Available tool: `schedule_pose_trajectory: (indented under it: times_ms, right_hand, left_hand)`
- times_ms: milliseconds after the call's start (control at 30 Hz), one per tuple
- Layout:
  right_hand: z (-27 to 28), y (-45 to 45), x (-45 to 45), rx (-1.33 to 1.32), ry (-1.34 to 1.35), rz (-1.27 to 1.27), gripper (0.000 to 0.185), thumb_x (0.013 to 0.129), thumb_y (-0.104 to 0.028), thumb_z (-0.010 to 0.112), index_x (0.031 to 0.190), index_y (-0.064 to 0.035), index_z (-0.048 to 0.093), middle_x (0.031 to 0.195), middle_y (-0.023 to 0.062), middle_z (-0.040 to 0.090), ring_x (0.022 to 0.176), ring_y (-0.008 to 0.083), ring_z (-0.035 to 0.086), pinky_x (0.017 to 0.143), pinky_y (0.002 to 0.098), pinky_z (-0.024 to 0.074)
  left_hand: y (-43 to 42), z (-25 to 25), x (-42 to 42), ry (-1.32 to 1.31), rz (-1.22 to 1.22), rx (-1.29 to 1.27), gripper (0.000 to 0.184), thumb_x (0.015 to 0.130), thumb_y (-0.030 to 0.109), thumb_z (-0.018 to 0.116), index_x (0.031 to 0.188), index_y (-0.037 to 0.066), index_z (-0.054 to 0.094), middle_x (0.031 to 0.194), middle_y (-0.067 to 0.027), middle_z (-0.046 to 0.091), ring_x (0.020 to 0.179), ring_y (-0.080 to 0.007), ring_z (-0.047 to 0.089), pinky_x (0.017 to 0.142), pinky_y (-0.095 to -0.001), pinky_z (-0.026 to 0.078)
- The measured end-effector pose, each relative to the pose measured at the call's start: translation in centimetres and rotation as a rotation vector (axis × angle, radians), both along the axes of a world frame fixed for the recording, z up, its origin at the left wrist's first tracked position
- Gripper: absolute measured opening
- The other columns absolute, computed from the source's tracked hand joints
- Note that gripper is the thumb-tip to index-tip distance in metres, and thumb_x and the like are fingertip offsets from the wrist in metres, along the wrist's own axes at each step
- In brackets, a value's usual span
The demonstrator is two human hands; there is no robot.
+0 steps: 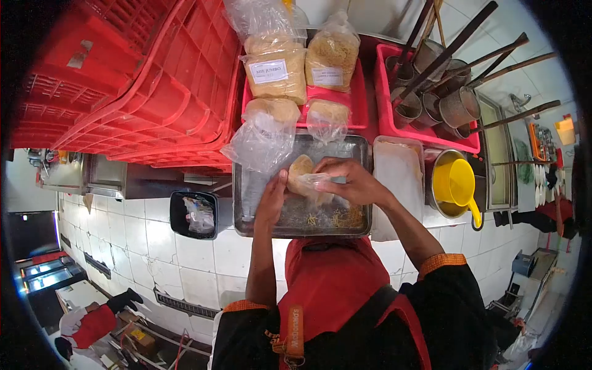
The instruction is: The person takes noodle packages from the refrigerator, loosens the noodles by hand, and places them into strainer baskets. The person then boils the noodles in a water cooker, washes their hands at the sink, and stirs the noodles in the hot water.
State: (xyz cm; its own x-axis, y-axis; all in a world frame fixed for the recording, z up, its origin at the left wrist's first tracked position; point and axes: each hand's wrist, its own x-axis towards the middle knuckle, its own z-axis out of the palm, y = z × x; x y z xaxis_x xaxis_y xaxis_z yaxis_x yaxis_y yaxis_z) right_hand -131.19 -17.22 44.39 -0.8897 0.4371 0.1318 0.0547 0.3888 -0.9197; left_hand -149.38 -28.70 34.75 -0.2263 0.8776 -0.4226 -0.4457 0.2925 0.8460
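A small clear plastic bag of yellowish noodles [301,172] is held above a dark metal tray [243,213]. My left hand [272,196] grips the bag from its left side, thumb upward. On the other side, my right hand [348,177] pinches the bag's gathered plastic between thumb and fingers. Loose noodle crumbs [345,217] lie on the tray's near right part. Just beyond my hands, one filled noodle bag [271,117] with loose plastic and another small noodle bag [328,117] rest by the tray's far edge.
Large labelled noodle bags [275,68] stand in a pink tray [357,102]. Tall red crates [179,86] rise on the left. Rightward are a pink bin [431,132] of long-handled strainers and a yellow dipper [455,184] in a metal pot. A black waste bin [179,216] stands below.
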Motion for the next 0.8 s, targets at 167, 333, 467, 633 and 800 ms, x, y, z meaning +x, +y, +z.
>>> schedule_pose_trajectory:
  times_ms: [167, 333, 467, 633, 800]
  right_hand:
    - [-0.6, 0.7, 1.3, -0.15, 0.055, -0.023, 0.015, 0.082, -0.011, 0.062, 0.092, 0.0004, 0.063, 0.098, 0.0089, 0.059, 0.091, 0.0187, 0.056, 0.079, 0.0311, 0.0444]
    - [-1.0, -0.1, 2.2, -0.468, 0.071, -0.144, 0.014, 0.084, -0.008, 0.061, 0.096, 0.0004, 0.062, 0.103, 0.0046, 0.056, 0.092, 0.0112, 0.051, 0.079, 0.0253, 0.0421]
    - [-1.6, -0.2, 2.9, -0.409, 0.129, -0.181, 0.014, 0.083, -0.004, 0.059, 0.096, 0.0006, 0.062, 0.102, 0.0047, 0.055, 0.09, 0.0125, 0.052, 0.078, 0.0258, 0.0424]
    - [-1.5, -0.4, 3.4, -0.303, 0.074, -0.315, 0.014, 0.081, -0.006, 0.062, 0.092, 0.002, 0.062, 0.095, 0.0062, 0.056, 0.083, 0.0121, 0.052, 0.069, 0.0251, 0.0423]
    - [1.7, -1.3, 4.4, 0.007, -0.096, -0.498, 0.016, 0.079, -0.01, 0.065, 0.086, 0.0034, 0.061, 0.082, 0.0075, 0.058, 0.069, 0.0117, 0.052, 0.058, 0.0239, 0.0401]
  left_hand:
    - [1.6, 0.5, 1.3, 0.209, -0.051, 0.319, 0.03, 0.09, 0.012, 0.054, 0.117, -0.001, 0.053, 0.1, -0.0018, 0.057, 0.091, -0.008, 0.051, 0.079, -0.0231, 0.043]
    - [2.7, 3.2, 2.6, 0.275, -0.064, 0.35, 0.03, 0.088, 0.007, 0.055, 0.117, 0.0, 0.054, 0.095, -0.0028, 0.059, 0.086, -0.0084, 0.053, 0.075, -0.0217, 0.044]
    - [2.9, 1.5, 1.8, 0.112, -0.194, 0.282, 0.024, 0.087, 0.006, 0.056, 0.109, 0.0, 0.06, 0.098, -0.0044, 0.06, 0.087, -0.0104, 0.054, 0.079, -0.0235, 0.043]
    - [3.0, 0.9, 2.4, 0.334, -0.182, 0.319, 0.015, 0.088, 0.006, 0.055, 0.099, 0.0, 0.063, 0.088, -0.0035, 0.059, 0.081, -0.01, 0.055, 0.075, -0.0233, 0.043]
    - [1.9, 5.3, 2.7, 0.447, -0.105, 0.281, 0.011, 0.088, 0.007, 0.055, 0.091, -0.001, 0.062, 0.079, -0.0015, 0.055, 0.074, -0.0079, 0.052, 0.071, -0.0218, 0.042]
